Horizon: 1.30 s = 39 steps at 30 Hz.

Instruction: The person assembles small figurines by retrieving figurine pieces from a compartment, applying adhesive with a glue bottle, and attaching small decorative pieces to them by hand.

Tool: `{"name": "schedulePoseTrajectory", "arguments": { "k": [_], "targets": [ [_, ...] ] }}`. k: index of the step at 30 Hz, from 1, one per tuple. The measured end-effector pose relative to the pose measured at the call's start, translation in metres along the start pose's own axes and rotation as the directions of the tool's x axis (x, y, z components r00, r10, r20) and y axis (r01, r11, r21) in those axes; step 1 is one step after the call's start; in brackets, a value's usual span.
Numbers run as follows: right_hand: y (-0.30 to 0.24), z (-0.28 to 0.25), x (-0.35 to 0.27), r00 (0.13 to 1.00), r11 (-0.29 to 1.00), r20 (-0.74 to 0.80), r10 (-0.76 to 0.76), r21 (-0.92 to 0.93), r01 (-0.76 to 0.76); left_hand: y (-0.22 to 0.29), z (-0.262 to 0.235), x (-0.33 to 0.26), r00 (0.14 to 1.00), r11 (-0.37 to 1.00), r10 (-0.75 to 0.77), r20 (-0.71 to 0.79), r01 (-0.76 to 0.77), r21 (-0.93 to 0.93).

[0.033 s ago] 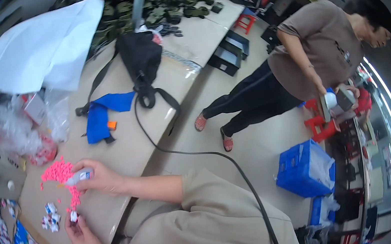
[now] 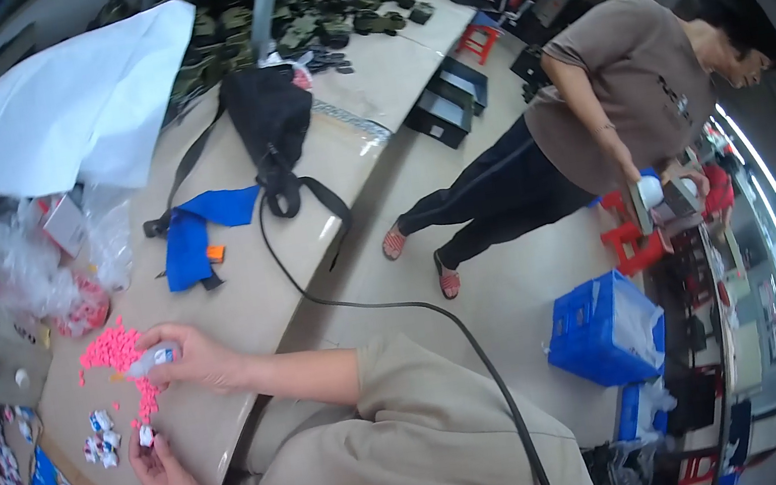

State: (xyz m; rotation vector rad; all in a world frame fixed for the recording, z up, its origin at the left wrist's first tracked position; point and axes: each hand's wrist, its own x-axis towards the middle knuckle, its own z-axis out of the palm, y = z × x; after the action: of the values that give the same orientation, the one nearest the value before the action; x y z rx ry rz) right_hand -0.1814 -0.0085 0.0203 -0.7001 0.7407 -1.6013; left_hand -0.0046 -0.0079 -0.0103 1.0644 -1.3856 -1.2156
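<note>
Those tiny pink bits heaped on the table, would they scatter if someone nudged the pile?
Probably. The pink pieces lie loose in a low heap on the smooth table, with strays already apart from it, so a push would likely spread them. They look small and light; the right hand rests at the heap's edge.

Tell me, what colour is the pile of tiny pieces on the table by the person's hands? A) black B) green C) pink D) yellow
C: the pile of tiny pieces lying on the table is bright pink; the right hand rests just beside it, pinching a small white piece, and the left hand holds another small white piece below the pile.
</note>
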Motion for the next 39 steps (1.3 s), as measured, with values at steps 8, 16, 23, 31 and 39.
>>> {"name": "schedulePoseTrajectory", "arguments": {
  "k": [8, 16, 23, 31, 39],
  "targets": [
    [-0.001, -0.002, 0.003, 0.987, 0.883, 0.131, -0.092, -0.448, 0.141, 0.015, -0.001, -0.007, 0.996, 0.998, -0.004, -0.087, 0.009, 0.065],
    [-0.026, -0.035, -0.004, 0.999, 0.899, 0.040, 0.003, -0.438, 0.014, 0.014, 0.006, 0.000, 0.988, 0.973, -0.096, -0.124, 0.067, -0.222],
    [-0.015, -0.022, 0.002, 0.996, 0.760, 0.085, 0.023, -0.649, 0.037, 0.011, 0.006, -0.001, 0.970, 0.948, -0.062, -0.235, -0.016, -0.317],
    [-0.008, 0.003, 0.017, 0.899, 0.234, 0.432, 0.075, -0.884, 0.405, 0.007, 0.005, -0.010, 0.989, 0.923, -0.022, -0.145, -0.036, -0.383],
    [-0.008, 0.012, 0.023, 0.854, 0.054, 0.507, 0.116, -0.862, 0.505, 0.007, 0.006, -0.010, 0.988, 0.905, -0.024, -0.154, -0.044, -0.422]
  ]
}}
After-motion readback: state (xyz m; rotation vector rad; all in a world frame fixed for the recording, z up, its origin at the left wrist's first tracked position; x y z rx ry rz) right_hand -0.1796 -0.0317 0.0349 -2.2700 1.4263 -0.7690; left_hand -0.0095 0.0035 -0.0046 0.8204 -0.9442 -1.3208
